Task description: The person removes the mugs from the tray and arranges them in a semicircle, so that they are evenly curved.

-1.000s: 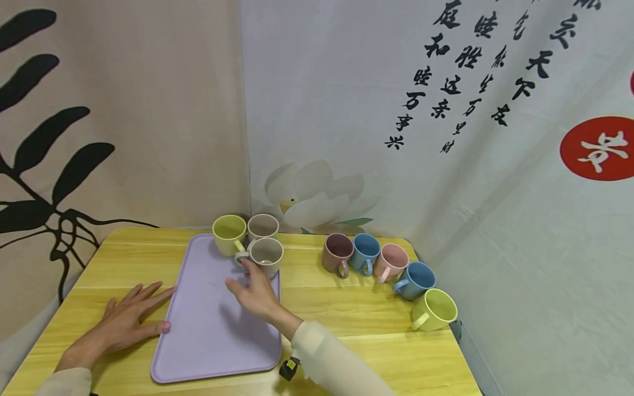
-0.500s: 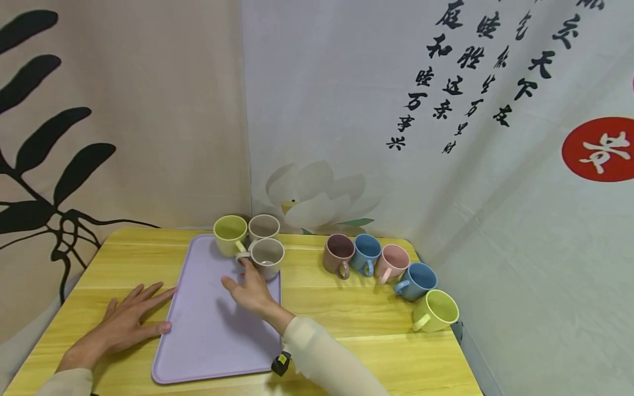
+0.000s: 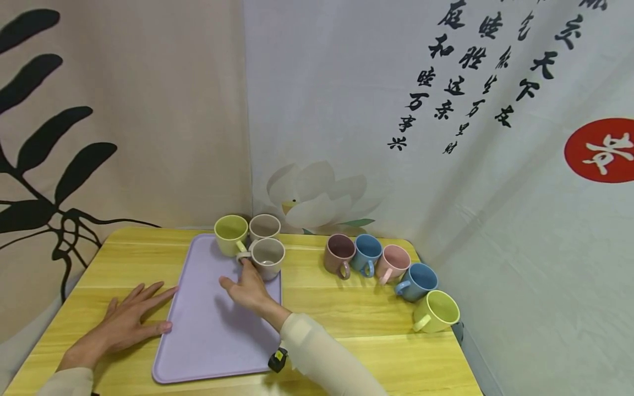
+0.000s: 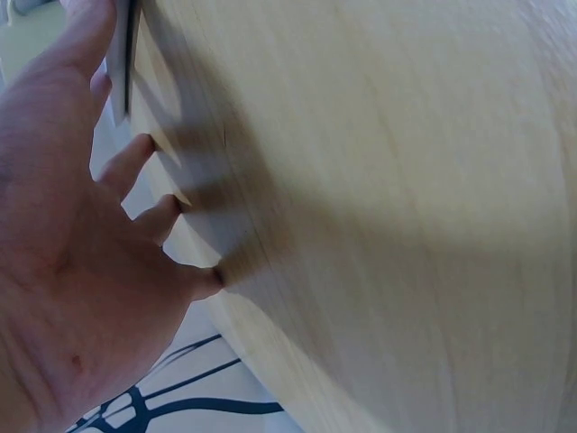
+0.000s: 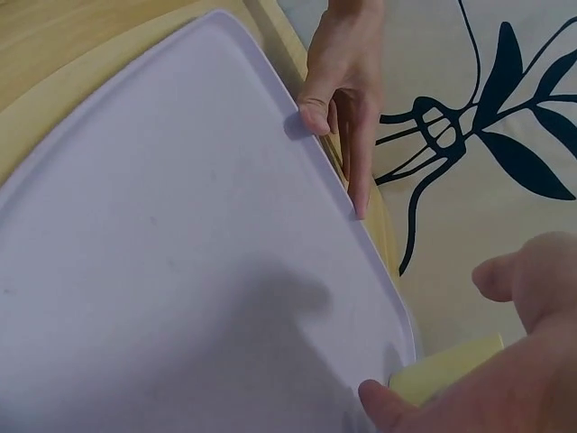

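Wooden table (image 3: pixel 359 316), left hand (image 3: pixel 127 324) spread against lilac tray (image 3: pixel 203 330), right hand (image 3: pixel 251 291) uncurled at grey mug (image 3: pixel 269 264), pink mug (image 3: pixel 393 263) head-view only

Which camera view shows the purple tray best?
The head view: the purple tray lies wholly within that frame, though mugs and the right hand hide parts. The right wrist view shows a broad stretch of surface and rim, cropped at the frame's edges; the left wrist view offers at most a sliver of edge.
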Demonstrator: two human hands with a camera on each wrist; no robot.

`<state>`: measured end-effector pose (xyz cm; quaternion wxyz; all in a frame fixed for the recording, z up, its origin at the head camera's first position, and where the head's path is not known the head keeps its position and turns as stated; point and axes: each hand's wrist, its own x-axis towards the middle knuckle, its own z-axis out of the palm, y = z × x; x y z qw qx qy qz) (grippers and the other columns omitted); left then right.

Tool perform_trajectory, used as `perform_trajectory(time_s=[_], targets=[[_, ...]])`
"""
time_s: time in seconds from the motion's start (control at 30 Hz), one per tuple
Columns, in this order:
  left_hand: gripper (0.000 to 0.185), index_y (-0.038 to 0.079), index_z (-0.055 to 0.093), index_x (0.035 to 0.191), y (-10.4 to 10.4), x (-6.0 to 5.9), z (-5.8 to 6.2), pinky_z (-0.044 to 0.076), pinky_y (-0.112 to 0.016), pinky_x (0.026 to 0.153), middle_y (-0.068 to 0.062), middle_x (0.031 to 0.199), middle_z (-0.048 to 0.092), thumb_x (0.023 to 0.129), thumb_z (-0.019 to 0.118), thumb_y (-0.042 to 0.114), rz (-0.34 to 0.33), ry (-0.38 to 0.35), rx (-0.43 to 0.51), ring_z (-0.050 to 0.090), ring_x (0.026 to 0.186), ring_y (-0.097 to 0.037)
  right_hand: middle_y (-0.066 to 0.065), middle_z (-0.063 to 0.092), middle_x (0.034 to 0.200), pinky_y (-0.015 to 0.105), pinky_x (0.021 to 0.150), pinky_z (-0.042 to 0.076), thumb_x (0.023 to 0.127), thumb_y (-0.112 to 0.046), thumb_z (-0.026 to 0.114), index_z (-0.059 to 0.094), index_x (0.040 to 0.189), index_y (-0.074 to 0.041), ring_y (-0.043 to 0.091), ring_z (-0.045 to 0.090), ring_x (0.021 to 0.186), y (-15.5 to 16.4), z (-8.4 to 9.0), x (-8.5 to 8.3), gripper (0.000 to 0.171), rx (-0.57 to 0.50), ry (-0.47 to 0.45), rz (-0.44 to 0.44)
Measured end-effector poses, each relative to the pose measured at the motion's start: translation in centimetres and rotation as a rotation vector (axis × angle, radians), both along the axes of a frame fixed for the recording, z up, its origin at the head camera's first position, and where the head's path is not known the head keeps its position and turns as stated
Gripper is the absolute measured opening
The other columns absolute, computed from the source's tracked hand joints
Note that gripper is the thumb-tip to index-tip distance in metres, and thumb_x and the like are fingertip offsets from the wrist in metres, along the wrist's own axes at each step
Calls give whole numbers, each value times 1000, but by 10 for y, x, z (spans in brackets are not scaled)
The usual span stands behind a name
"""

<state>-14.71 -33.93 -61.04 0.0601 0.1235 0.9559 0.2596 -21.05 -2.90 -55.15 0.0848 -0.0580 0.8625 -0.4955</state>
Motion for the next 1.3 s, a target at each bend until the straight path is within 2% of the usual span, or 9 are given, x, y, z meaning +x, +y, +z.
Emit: perform_trajectory(time_s=[0.1, 0.33, 0.43, 0.6, 0.77, 0.9, 1.0, 1.1, 1.3], targets=[[89, 30, 47, 173, 0, 0, 1, 15, -105, 106, -38, 175, 38, 96, 85, 55, -2, 7, -6, 27, 154, -79, 16, 57, 170, 43, 136, 44, 101, -38, 80, 49, 166, -7, 28, 52, 162, 1, -1, 1, 79, 3, -1, 5], [90, 31, 45, 174, 1, 1, 2, 14, -105, 107, -38, 175, 37, 97, 85, 53, -4, 4, -5, 27, 155, -79, 17, 66, 157, 42, 129, 50, 102, -37, 77, 56, 157, -5, 28, 61, 151, 13, -11, 8, 66, -8, 123, 83], [90, 31, 45, 174, 1, 1, 2, 13, -105, 107, -39, 175, 37, 97, 85, 53, -6, 5, -5, 27, 155, -80, 15, 67, 155, 39, 127, 51, 102, -37, 77, 58, 155, -6, 26, 63, 147, 19, -14, 11, 64, -13, 114, 94], [89, 30, 45, 174, 1, 1, 2, 14, -105, 107, -38, 175, 37, 97, 85, 54, -6, 5, -12, 27, 154, -80, 17, 70, 148, 28, 95, 59, 101, -32, 80, 61, 152, -6, 22, 72, 112, 28, -8, 16, 60, -26, 30, 78], [89, 29, 45, 174, 1, 0, 3, 14, -105, 107, -39, 175, 37, 98, 84, 54, -2, -2, -13, 26, 155, -80, 21, 70, 144, 20, 72, 52, 104, -29, 79, 62, 147, -5, 4, 63, 87, 31, -10, 17, 52, -147, -34, 76], [89, 29, 45, 174, 1, 1, 4, 14, -105, 107, -39, 175, 37, 98, 84, 54, -4, -2, -13, 27, 154, -80, 22, 66, 149, 19, 72, 53, 105, -26, 77, 61, 148, -5, 3, 66, 88, 31, -15, 16, 50, -257, -98, 79], [89, 30, 44, 175, 2, 2, 3, 14, -105, 107, -39, 175, 36, 98, 84, 53, -5, -2, -12, 26, 154, -80, 17, 68, 149, 21, 79, 57, 104, -26, 78, 64, 144, -6, 6, 71, 99, 33, -18, 16, 47, -266, -93, 68], [89, 30, 44, 175, 1, 2, 3, 14, -105, 107, -39, 176, 36, 99, 84, 53, -7, -2, -12, 26, 154, -80, 13, 72, 143, 22, 86, 59, 103, -27, 79, 68, 137, -6, 11, 74, 109, 36, -19, 17, 41, -258, -68, 45], [89, 29, 44, 175, 1, 1, 5, 14, -105, 106, -39, 175, 36, 99, 83, 53, -8, -7, -17, 26, 154, -80, 13, 78, 125, 21, 92, 62, 106, -24, 76, 70, 127, -2, 14, 76, 109, 46, -21, 20, 30, -263, -13, 25]])
